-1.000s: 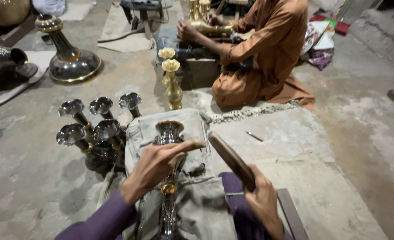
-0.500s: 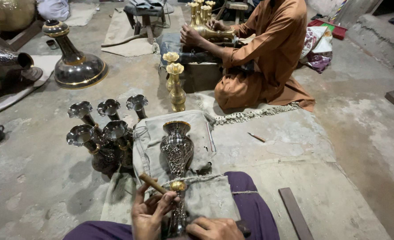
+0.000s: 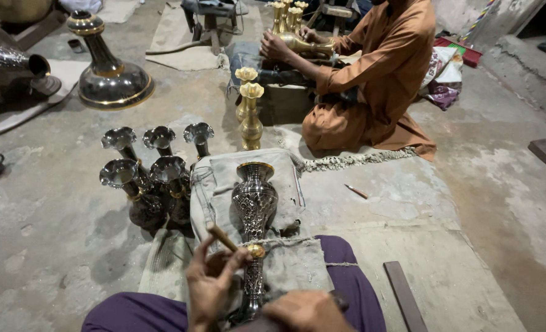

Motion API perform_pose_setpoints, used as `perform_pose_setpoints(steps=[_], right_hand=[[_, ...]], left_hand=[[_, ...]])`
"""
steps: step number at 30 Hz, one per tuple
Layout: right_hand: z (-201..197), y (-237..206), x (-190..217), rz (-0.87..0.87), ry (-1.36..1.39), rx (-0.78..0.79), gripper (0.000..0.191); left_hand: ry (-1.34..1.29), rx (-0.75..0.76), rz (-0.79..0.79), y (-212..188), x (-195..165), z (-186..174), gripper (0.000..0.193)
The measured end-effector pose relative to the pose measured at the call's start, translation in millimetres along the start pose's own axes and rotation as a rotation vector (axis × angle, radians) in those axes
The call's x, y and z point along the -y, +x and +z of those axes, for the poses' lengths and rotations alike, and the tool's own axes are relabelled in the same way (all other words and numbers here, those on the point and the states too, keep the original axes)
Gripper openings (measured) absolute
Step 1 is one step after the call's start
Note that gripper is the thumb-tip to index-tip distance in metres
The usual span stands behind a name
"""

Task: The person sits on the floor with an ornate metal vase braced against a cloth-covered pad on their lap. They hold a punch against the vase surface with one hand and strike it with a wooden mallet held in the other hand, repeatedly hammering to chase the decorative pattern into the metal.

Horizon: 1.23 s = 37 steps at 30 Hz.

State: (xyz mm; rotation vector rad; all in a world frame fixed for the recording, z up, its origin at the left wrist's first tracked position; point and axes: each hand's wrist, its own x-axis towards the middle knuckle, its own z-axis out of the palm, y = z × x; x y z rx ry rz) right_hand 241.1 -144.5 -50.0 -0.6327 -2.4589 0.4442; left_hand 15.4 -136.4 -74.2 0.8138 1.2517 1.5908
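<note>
Five dark vases (clustered) beside left hand.

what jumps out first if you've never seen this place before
The engraved dark metal vase lying on grey cloth across the person's lap stands out first, with the left hand holding a small wooden-handled tool against its neck and the right hand at its base. Just left of it a cluster of dark flared vases stands on the concrete floor. Behind, a seated co-worker in orange handles brass vases.
</note>
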Motion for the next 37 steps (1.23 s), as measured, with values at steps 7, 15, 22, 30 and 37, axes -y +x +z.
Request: perform_pose_setpoints(steps=[7, 15, 22, 30, 37], right_hand=[[-42, -5, -40, 0.401, 0.991, -0.490, 0.035], [-10, 0, -91, 0.554, 0.959, -0.449, 0.028], [-59, 7, -103, 0.569, 0.363, -0.463, 0.057], [-102, 30, -98, 0.411, -0.547, -0.042, 0.067], [-118, 33, -113, 0.231, -0.324, -0.428, 0.071]], left_hand=[[0.211, 0.245, 0.196, 80, -44, -2, 0.055], [0.429, 0.553, 0.659, 115, -47, 31, 0.049], [0.693, 0.548, 0.724, 115, -62, 43, 0.044], [0.723, 0.565, 0.723, 110, -74, 44, 0.041], [0.698, 0.571, 0.701, 108, -73, 43, 0.042]])
